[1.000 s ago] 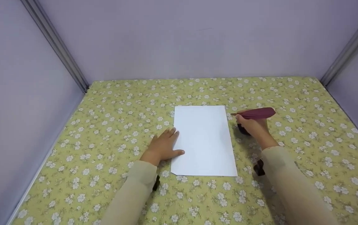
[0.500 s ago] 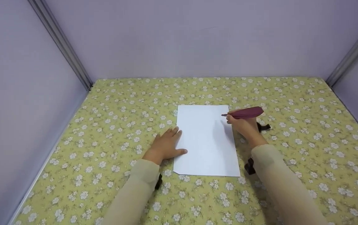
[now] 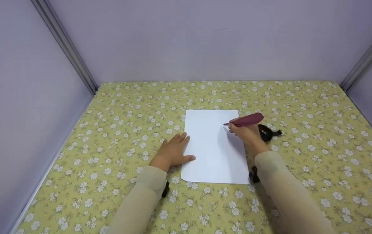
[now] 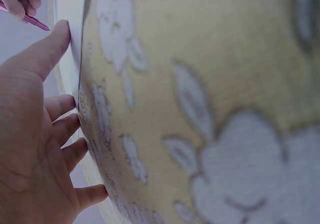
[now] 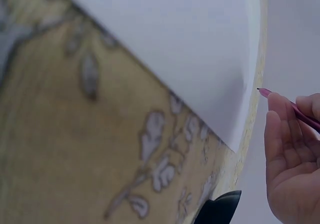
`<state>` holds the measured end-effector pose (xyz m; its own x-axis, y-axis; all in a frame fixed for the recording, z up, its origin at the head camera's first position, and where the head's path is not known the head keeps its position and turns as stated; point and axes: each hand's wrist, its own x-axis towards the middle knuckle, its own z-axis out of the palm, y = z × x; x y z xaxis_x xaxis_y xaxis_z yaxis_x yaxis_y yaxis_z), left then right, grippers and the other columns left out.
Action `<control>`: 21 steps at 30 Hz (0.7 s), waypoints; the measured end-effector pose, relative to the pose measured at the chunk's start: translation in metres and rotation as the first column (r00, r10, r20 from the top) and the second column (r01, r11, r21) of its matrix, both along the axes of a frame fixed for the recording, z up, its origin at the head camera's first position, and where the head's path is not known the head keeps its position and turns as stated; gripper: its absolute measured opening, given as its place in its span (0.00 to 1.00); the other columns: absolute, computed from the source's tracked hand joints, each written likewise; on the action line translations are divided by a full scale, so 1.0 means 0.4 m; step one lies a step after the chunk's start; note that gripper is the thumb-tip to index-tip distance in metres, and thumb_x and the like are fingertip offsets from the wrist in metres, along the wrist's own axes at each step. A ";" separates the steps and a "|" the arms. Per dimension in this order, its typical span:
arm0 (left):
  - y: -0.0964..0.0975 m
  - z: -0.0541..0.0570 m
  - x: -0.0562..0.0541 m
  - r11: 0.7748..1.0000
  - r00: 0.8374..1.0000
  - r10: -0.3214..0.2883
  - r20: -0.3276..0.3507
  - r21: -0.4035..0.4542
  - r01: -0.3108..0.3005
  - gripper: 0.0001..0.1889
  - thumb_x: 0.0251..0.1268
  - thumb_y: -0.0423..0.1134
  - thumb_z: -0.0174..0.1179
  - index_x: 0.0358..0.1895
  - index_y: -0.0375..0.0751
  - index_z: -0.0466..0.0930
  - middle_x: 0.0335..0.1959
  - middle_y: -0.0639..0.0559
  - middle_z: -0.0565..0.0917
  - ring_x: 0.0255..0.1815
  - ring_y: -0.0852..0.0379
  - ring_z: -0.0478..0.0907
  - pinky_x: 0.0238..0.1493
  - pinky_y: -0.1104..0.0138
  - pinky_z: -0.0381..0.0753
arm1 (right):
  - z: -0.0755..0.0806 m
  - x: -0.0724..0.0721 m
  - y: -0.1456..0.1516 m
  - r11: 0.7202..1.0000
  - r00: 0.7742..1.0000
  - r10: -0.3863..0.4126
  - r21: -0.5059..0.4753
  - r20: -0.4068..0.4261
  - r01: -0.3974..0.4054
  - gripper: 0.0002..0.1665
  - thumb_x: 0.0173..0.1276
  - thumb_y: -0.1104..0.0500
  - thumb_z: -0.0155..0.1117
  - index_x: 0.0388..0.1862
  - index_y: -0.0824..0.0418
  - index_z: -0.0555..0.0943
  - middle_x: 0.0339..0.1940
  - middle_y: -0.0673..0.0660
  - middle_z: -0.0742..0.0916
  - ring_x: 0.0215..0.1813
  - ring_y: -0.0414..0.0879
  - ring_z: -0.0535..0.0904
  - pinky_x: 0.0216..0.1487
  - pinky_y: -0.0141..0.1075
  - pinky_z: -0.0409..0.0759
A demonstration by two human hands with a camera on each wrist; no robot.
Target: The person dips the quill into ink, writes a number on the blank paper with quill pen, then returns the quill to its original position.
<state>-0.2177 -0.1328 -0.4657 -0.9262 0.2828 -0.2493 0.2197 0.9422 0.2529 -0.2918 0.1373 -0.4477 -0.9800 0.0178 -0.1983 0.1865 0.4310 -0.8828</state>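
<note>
A white sheet of paper [image 3: 210, 149] lies on the flowered cloth, its lower left corner cut or folded. My left hand [image 3: 173, 151] is spread at its left edge, thumb and fingertips reaching onto the sheet; in the left wrist view the fingers [image 4: 67, 126] look straight. Over the upper right part of the paper, my right hand [image 3: 246, 134] pinches a maroon feather-shaped quill pen [image 3: 247, 120], tip pointing left. The right wrist view shows the pen's tip [image 5: 261, 90] apart from the paper. Partly hidden behind the right hand is a glossy black rounded object [image 3: 265, 132] with a short stem.
A yellow-green cloth [image 3: 134, 107] with white flowers covers the table. Pale walls [image 3: 186, 42] with metal corner posts [image 3: 67, 48] enclose the left, back and right sides. Each wrist wears a black device [image 3: 254, 175].
My right hand has carried the quill pen leftward from beside the paper to over it, uncovering more of the black object. The left hand stays on the sheet's edge.
</note>
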 end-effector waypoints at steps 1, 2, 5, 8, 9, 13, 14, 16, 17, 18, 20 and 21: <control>0.001 0.001 0.000 1.000 1.000 0.001 0.001 -0.001 -0.001 0.45 0.62 0.67 0.51 0.77 0.48 0.48 0.77 0.53 0.46 0.76 0.51 0.41 0.71 0.45 0.42 | -0.001 0.000 -0.003 1.000 1.000 0.000 0.001 0.003 0.000 0.16 0.64 0.55 0.65 0.48 0.61 0.82 0.37 0.56 0.88 0.43 0.49 0.83 0.45 0.39 0.78; 0.001 0.001 0.001 1.000 1.000 0.001 -0.001 -0.001 -0.001 0.45 0.62 0.67 0.51 0.77 0.48 0.49 0.77 0.53 0.46 0.76 0.51 0.41 0.70 0.45 0.43 | -0.003 0.000 -0.006 1.000 1.000 -0.002 -0.002 0.005 0.002 0.16 0.64 0.55 0.65 0.48 0.61 0.82 0.37 0.56 0.88 0.42 0.49 0.83 0.45 0.39 0.78; 0.003 0.002 0.001 1.000 1.000 0.003 0.000 -0.001 -0.003 0.45 0.62 0.67 0.52 0.77 0.47 0.49 0.77 0.53 0.46 0.76 0.50 0.41 0.71 0.45 0.42 | -0.006 0.001 -0.012 1.000 1.000 0.001 0.000 -0.003 -0.001 0.15 0.64 0.56 0.66 0.47 0.61 0.82 0.35 0.56 0.88 0.41 0.49 0.82 0.42 0.37 0.78; 0.004 0.001 0.001 1.000 1.000 0.003 -0.002 -0.007 -0.003 0.45 0.62 0.67 0.51 0.77 0.47 0.49 0.77 0.53 0.46 0.76 0.50 0.41 0.70 0.45 0.43 | -0.010 0.001 -0.015 1.000 1.000 0.013 0.012 -0.017 -0.013 0.14 0.63 0.56 0.66 0.46 0.62 0.83 0.33 0.56 0.88 0.39 0.49 0.82 0.40 0.36 0.78; 0.005 0.000 0.000 1.000 1.000 0.003 -0.001 -0.011 -0.003 0.45 0.62 0.67 0.51 0.77 0.47 0.48 0.77 0.53 0.46 0.76 0.50 0.41 0.70 0.45 0.43 | -0.011 0.001 -0.016 1.000 1.000 0.014 0.018 -0.016 -0.013 0.14 0.63 0.56 0.67 0.45 0.62 0.84 0.33 0.56 0.88 0.38 0.49 0.82 0.39 0.36 0.77; 0.006 -0.003 -0.002 1.000 1.000 -0.002 -0.003 -0.019 0.002 0.46 0.62 0.68 0.51 0.77 0.47 0.48 0.77 0.53 0.46 0.76 0.50 0.42 0.70 0.45 0.44 | -0.013 0.003 -0.020 0.999 1.000 0.011 0.036 0.011 -0.011 0.14 0.62 0.55 0.68 0.43 0.62 0.84 0.31 0.54 0.87 0.36 0.47 0.81 0.38 0.35 0.76; 0.006 -0.003 -0.002 1.000 1.000 -0.003 -0.004 -0.020 0.003 0.46 0.62 0.68 0.51 0.77 0.47 0.48 0.77 0.53 0.46 0.76 0.50 0.42 0.70 0.45 0.44 | -0.012 0.003 -0.021 0.999 1.000 0.014 0.044 0.013 -0.014 0.14 0.61 0.55 0.68 0.43 0.62 0.84 0.31 0.54 0.87 0.36 0.47 0.80 0.38 0.35 0.76; 0.005 -0.003 -0.003 1.000 1.000 -0.004 -0.003 -0.023 0.004 0.46 0.62 0.68 0.50 0.77 0.47 0.48 0.77 0.53 0.46 0.76 0.50 0.42 0.70 0.45 0.44 | -0.012 0.004 -0.024 0.999 1.000 0.020 0.038 0.010 -0.020 0.14 0.61 0.55 0.68 0.43 0.62 0.84 0.31 0.54 0.87 0.36 0.47 0.80 0.38 0.36 0.76; 0.005 -0.003 -0.003 1.000 1.000 -0.002 -0.003 -0.023 0.002 0.46 0.62 0.68 0.50 0.77 0.47 0.48 0.77 0.53 0.46 0.76 0.50 0.42 0.70 0.45 0.44 | -0.012 0.004 -0.026 0.999 1.000 0.022 0.029 0.004 -0.022 0.14 0.61 0.55 0.69 0.42 0.62 0.84 0.31 0.54 0.87 0.36 0.47 0.81 0.38 0.35 0.77; 0.004 -0.003 -0.003 1.000 1.000 0.000 -0.002 -0.024 0.000 0.46 0.62 0.68 0.50 0.77 0.48 0.48 0.77 0.53 0.46 0.76 0.50 0.42 0.70 0.45 0.44 | -0.011 0.005 -0.028 0.999 1.000 0.028 0.024 -0.005 -0.028 0.14 0.61 0.56 0.69 0.42 0.62 0.84 0.31 0.54 0.87 0.36 0.47 0.81 0.38 0.35 0.77; 0.003 -0.002 -0.002 1.000 1.000 0.002 0.002 -0.024 -0.002 0.46 0.62 0.68 0.50 0.77 0.48 0.48 0.77 0.53 0.46 0.76 0.50 0.42 0.71 0.45 0.44 | -0.012 0.007 -0.031 0.999 0.999 0.045 0.013 -0.021 -0.045 0.14 0.61 0.56 0.68 0.42 0.63 0.84 0.30 0.54 0.87 0.36 0.47 0.81 0.38 0.35 0.77; 0.002 -0.001 -0.002 1.000 1.000 0.002 0.002 -0.019 -0.002 0.46 0.62 0.68 0.50 0.77 0.48 0.48 0.77 0.53 0.46 0.76 0.50 0.42 0.70 0.45 0.44 | -0.012 0.008 -0.032 0.998 0.998 0.057 0.011 -0.032 -0.057 0.14 0.61 0.56 0.68 0.43 0.63 0.84 0.29 0.53 0.87 0.36 0.47 0.82 0.37 0.34 0.77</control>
<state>-0.2185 -0.1320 -0.4661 -0.9264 0.2757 -0.2564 0.2168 0.9474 0.2353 -0.2884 0.1243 -0.4527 -0.9853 -0.0367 -0.1666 0.1328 0.4487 -0.8838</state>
